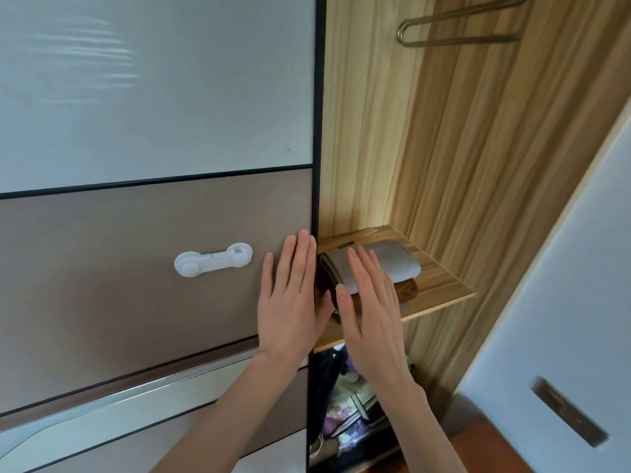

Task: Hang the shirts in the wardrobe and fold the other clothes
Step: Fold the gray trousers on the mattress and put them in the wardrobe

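Two bare forearms reach up from the bottom of the view toward a wardrobe. The left hand (290, 298) lies flat on the sliding door (153, 268), fingers straight and together at its dark edge, holding nothing. The right hand (370, 308) hovers in front of the shelf, fingers straight and loosely spread, also empty.

Just beyond it, the folded clothes (386, 268) sit stacked on the wooden shelf (440, 285): a grey piece on top of a brown one. The step looks like sliding the door; it would go best pushed evenly with the flat palm, keeping fingers out of the gap.

A white child lock (213, 259) sits on the door panel. Below the shelf, jumbled items fill a dark compartment. Farthest up, an empty metal hanger (457, 27) hangs against the wood-grain back wall.
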The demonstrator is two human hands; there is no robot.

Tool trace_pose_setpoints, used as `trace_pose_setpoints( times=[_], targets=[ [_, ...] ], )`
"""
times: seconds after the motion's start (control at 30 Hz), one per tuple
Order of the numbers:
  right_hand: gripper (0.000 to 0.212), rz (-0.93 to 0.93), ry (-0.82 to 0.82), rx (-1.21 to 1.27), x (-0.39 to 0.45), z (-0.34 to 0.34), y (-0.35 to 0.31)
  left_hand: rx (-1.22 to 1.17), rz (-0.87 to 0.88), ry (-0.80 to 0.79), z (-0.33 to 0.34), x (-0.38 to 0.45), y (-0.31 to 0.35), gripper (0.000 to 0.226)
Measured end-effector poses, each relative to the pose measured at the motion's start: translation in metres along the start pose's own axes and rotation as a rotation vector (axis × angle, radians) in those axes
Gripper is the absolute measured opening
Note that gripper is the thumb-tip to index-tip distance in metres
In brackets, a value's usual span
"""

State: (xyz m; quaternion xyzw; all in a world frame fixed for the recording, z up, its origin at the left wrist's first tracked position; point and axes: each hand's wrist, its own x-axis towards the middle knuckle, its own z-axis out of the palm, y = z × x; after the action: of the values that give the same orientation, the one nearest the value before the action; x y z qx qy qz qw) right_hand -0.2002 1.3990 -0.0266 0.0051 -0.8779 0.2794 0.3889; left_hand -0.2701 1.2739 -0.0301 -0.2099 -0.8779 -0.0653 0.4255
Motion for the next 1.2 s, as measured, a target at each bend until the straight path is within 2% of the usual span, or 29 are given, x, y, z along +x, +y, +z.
trace_pose_setpoints(
  times=[0.2,0.37,0.57,0.7,0.83,1.2],
  targets=[
    [0.056,0.049,-0.001,-0.065,-0.003,-0.024,0.024,-0.062,0.081,-0.010,0.001,0.016,0.041,0.086],
    [0.056,0.062,0.032,-0.100,0.005,-0.030,0.032,-0.249,0.162,0.144,-0.016,0.003,0.037,0.073],
    [0.056,-0.113,0.011,-0.200,0.021,-0.004,0.007,-0.086,-0.086,0.181,-0.014,-0.012,-0.017,0.074],
    [0.061,-0.227,-0.029,-0.385,0.031,0.016,0.004,-0.027,-0.064,0.166,-0.006,-0.015,-0.031,0.072],
    [0.063,-0.162,-0.012,-0.428,0.039,0.016,0.028,-0.023,-0.052,0.146,-0.001,-0.010,-0.019,0.072],
    [0.060,-0.127,0.058,-0.441,0.064,-0.026,0.107,-0.018,-0.013,0.108,0.016,0.017,0.040,0.073]
  ],
)
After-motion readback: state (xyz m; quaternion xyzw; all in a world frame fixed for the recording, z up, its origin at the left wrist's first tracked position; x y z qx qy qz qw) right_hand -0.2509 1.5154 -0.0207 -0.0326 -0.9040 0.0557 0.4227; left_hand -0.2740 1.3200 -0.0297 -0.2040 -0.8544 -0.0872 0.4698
